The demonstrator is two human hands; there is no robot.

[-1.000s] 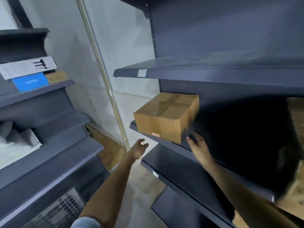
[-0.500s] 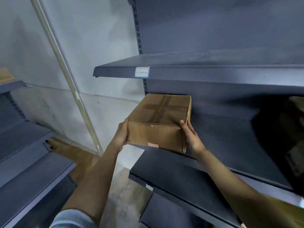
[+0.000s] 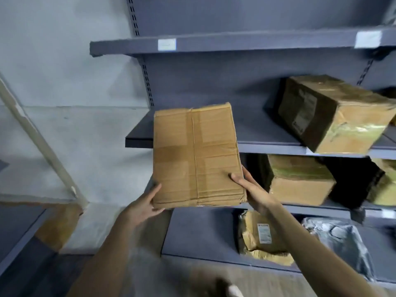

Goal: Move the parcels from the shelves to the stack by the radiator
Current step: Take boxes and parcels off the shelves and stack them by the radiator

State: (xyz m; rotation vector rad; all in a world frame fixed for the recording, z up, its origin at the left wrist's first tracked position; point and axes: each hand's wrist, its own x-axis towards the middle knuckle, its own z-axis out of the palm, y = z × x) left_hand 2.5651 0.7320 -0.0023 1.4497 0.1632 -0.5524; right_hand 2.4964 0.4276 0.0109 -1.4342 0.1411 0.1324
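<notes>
Fingers [image 3: 236, 179] of the right hand [image 3: 255, 190] and the left hand [image 3: 142, 207] curl round the near corners of the taped cardboard parcel [image 3: 196, 155], held clear in front of the grey shelf [image 3: 267, 144], where a bigger taped box [image 3: 334, 113] sits to its right.

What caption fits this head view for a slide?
Both hands, left and right, hold a taped cardboard parcel before grey shelves.
</notes>
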